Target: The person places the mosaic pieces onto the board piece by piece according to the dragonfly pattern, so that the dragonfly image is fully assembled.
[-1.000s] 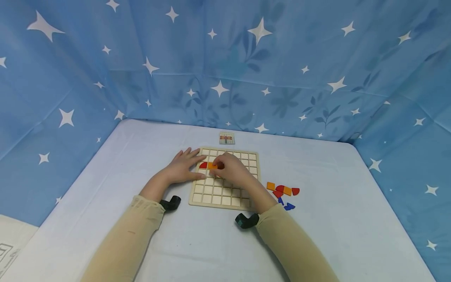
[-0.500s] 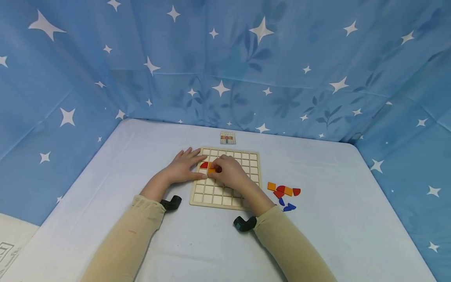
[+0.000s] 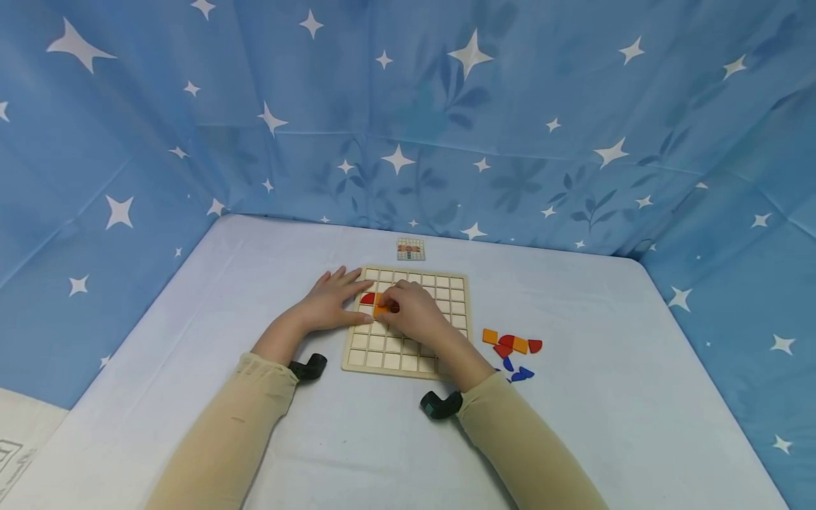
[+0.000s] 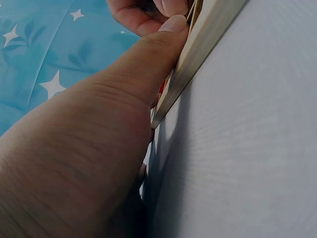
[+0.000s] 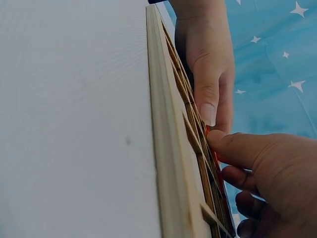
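Note:
A wooden grid board (image 3: 384, 360) lies flat on the white table. My left hand (image 3: 328, 304) rests at its left side, fingers spread, with the thumb (image 4: 148, 54) over the board's edge in the left wrist view. My right hand (image 3: 416, 312) reaches over the board and pinches an orange square tile (image 3: 380, 312) low at a cell near the left side. In the right wrist view its thumb (image 5: 237, 147) is down at the grid with the other fingers curled below. A red quarter-round tile (image 3: 367, 298) sits in a cell just above left; beside it another orange tile (image 3: 379, 297) is partly covered by my fingers.
Right of the board lie loose tiles: orange squares (image 3: 489, 336), red rounded pieces (image 3: 535, 346) and several blue pieces (image 3: 525, 372). A small pattern card (image 3: 411, 249) lies behind the board. A blue star-printed curtain (image 3: 408, 120) encloses the table's back and sides.
My right hand has shifted slightly toward the front, from beside the upper orange tile to the cell below it, where an orange tile now shows under the thumb. The left hand stays put.

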